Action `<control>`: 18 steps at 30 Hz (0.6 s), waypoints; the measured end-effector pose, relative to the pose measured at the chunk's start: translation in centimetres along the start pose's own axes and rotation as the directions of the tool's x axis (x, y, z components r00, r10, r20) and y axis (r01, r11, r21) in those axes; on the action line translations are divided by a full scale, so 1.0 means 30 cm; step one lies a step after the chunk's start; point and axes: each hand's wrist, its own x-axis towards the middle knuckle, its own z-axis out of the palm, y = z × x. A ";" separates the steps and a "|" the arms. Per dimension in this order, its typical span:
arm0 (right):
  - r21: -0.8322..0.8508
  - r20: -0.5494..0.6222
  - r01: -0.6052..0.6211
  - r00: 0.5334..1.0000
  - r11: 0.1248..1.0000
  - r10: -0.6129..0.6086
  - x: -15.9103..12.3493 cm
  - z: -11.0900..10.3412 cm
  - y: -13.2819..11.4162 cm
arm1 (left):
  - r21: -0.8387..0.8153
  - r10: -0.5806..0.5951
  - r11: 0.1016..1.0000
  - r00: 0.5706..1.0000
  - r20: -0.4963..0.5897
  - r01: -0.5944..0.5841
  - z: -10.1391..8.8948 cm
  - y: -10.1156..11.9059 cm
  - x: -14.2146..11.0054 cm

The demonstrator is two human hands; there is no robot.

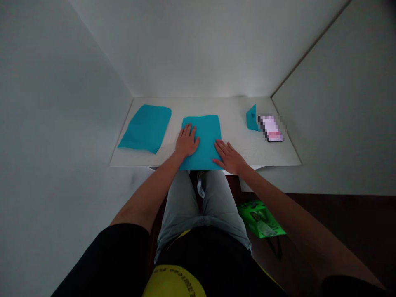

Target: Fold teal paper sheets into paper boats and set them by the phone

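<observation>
Plain teal cloth [207, 132] lies beneath the left hand [187, 141] and right hand [229, 156]. The surface [235, 123] around them is white.

3 teal cloths [208, 138], 2 hands [187, 141], 1 phone [270, 128], 1 grn bag [260, 218]

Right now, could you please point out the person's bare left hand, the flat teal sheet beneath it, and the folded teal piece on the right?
Bare left hand [186, 141], head view, back of the hand.
Flat teal sheet [206, 134], head view, its uncovered middle.
Folded teal piece [252, 119], head view, its left face.
</observation>
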 end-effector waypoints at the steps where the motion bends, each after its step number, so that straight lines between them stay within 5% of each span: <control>1: -0.002 -0.002 0.016 1.000 1.000 -0.016 -0.015 -0.001 0.002 | -0.018 0.016 1.000 1.000 0.000 -0.016 0.000 -0.008 0.003; 5: -0.003 0.006 0.106 0.994 0.994 -0.106 -0.032 -0.011 0.025 | -0.128 0.138 0.983 0.990 0.027 -0.133 -0.026 -0.059 -0.024; 10: 0.027 0.027 0.200 0.979 0.979 -0.200 -0.036 -0.020 0.065 | -0.190 0.276 0.946 0.960 0.045 -0.264 -0.102 -0.163 -0.175; 18: 0.120 0.012 0.208 0.977 0.971 -0.211 -0.042 -0.047 0.074 | -0.190 0.537 0.840 0.829 0.157 -0.508 -0.153 -0.277 -0.337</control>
